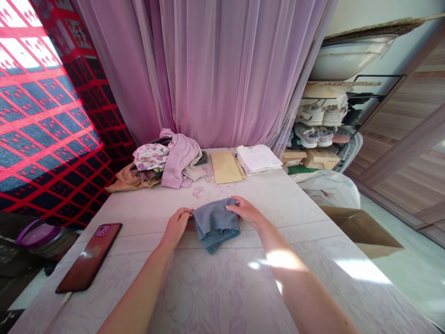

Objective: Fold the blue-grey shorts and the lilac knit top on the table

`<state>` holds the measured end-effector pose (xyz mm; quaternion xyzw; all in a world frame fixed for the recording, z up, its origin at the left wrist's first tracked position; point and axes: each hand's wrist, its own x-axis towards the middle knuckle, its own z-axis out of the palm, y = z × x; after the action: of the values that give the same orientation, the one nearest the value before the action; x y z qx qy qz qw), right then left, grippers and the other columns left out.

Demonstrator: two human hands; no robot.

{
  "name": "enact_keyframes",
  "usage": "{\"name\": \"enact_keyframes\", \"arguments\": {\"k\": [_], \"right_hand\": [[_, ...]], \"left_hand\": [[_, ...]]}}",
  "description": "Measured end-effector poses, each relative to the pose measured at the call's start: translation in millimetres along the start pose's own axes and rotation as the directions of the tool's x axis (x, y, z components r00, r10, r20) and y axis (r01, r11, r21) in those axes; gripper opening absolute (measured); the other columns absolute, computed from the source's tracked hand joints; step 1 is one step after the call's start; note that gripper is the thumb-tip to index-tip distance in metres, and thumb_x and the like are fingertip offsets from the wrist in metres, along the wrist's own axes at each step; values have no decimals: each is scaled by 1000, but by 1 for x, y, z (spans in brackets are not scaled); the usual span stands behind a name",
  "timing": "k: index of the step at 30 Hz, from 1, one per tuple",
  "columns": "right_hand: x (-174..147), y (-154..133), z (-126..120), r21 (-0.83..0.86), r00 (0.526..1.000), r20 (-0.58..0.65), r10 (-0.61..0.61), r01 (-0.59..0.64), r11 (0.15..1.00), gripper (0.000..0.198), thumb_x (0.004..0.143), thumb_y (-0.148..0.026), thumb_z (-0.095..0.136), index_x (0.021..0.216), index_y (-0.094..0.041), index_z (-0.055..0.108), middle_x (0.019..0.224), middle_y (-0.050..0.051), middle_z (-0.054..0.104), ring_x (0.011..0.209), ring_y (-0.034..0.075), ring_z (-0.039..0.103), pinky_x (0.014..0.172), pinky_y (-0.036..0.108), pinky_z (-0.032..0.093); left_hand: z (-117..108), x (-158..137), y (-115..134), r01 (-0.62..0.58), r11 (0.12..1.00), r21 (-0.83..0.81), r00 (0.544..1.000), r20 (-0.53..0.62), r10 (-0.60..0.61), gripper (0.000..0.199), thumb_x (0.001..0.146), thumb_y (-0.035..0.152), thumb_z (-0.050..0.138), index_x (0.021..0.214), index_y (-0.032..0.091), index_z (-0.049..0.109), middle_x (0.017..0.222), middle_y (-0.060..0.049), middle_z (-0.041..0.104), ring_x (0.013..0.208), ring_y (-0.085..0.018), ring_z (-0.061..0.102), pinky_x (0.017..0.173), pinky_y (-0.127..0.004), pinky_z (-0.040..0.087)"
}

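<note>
A small blue-grey garment [217, 220], folded over on itself, is held at the middle of the table by both hands. My left hand [180, 221] pinches its upper left corner between thumb and fingers. At the upper right corner, my right hand [244, 209] grips the cloth, thumb on top. The garment's lower edge hangs loose and rumpled toward me, showing a ribbed teal part. Beyond it lie a folded yellow cloth [225, 168] and a stack of folded white cloths [260, 158]. A heap of loose clothes, with a lilac knit top [181, 160] uppermost, sits at the back left.
A red phone [91, 257] with a cable lies on the table [208, 297] at the left. Purple curtains [222, 69] hang behind. To the right stand a shoe rack with sneakers [309, 135] and an open cardboard box [361, 229]. A purple-rimmed bucket [47, 236] is at the left.
</note>
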<state>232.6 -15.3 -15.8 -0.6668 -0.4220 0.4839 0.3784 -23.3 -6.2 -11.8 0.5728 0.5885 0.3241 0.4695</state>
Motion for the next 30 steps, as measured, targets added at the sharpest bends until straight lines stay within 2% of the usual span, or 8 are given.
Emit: {"name": "enact_keyframes", "arguments": {"k": [3, 6, 12, 15, 18, 23, 27, 30], "right_hand": [[0, -1, -2, 24, 998, 49, -26, 25, 999, 75, 60, -21, 77, 131, -21, 52, 104, 4, 69, 96, 19, 64, 78, 26, 50], [-4, -5, -7, 27, 994, 101, -52, 50, 998, 78, 57, -20, 77, 131, -21, 52, 107, 4, 68, 100, 19, 63, 85, 28, 50], [-17, -8, -19, 27, 957, 269, -108, 105, 994, 74, 56, -15, 73, 127, -23, 54, 107, 3, 69, 97, 19, 63, 80, 30, 51], [-17, -14, -22, -29, 940, 264, -218, 234, 972, 52, 58, -13, 69, 109, -19, 64, 95, 2, 71, 88, 19, 64, 80, 30, 51], [-16, -28, -23, -171, 899, 117, -422, 437, 883, 34, 62, -16, 67, 96, -19, 67, 87, 1, 71, 82, 19, 64, 80, 31, 50], [-23, -29, -18, -446, 658, -81, -749, 648, 618, 30, 68, -8, 55, 92, -24, 66, 115, 5, 68, 112, 23, 58, 101, 38, 43], [-34, 16, -15, -610, 682, 76, -727, 609, 507, 45, 64, 1, 46, 98, -22, 66, 124, 8, 64, 118, 22, 54, 105, 40, 40], [-43, 45, -19, -650, 744, 57, -665, 534, 541, 53, 64, 3, 41, 104, -22, 65, 126, 7, 63, 120, 21, 53, 105, 37, 40]], "left_hand": [[-4, 6, 10, 127, 992, -8, 983, 135, -125, 43, 81, 49, 50, 108, 18, 59, 109, -9, 69, 88, -20, 67, 54, -23, 48], [-3, 11, 17, 89, 980, 178, 957, 257, -133, 56, 65, 48, 69, 111, 17, 60, 91, -6, 70, 77, -19, 65, 49, -22, 42], [1, 10, 15, 76, 976, 204, 926, 350, -145, 41, 57, 37, 73, 92, 19, 61, 68, 3, 63, 67, -17, 60, 53, -24, 43], [-2, 9, 25, -7, 988, 156, 953, 300, -41, 27, 60, 28, 68, 84, 19, 61, 71, 3, 66, 73, -18, 63, 63, -25, 47], [-6, 8, 47, -243, 962, 120, 963, 152, 224, 17, 67, 21, 61, 84, 21, 59, 93, -1, 72, 94, -20, 65, 83, -29, 49], [-2, -5, 52, -579, 752, 313, 805, 74, 589, 21, 71, 10, 51, 85, 24, 58, 127, -5, 64, 122, -21, 54, 106, -36, 40], [6, -24, 7, -628, 647, 433, 770, 224, 597, 30, 66, 4, 47, 83, 23, 62, 132, -8, 61, 126, -23, 51, 109, -41, 39], [5, -40, -18, -645, 614, 454, 752, 237, 615, 31, 68, 4, 43, 83, 23, 62, 129, -8, 62, 124, -23, 52, 108, -41, 39]]}}
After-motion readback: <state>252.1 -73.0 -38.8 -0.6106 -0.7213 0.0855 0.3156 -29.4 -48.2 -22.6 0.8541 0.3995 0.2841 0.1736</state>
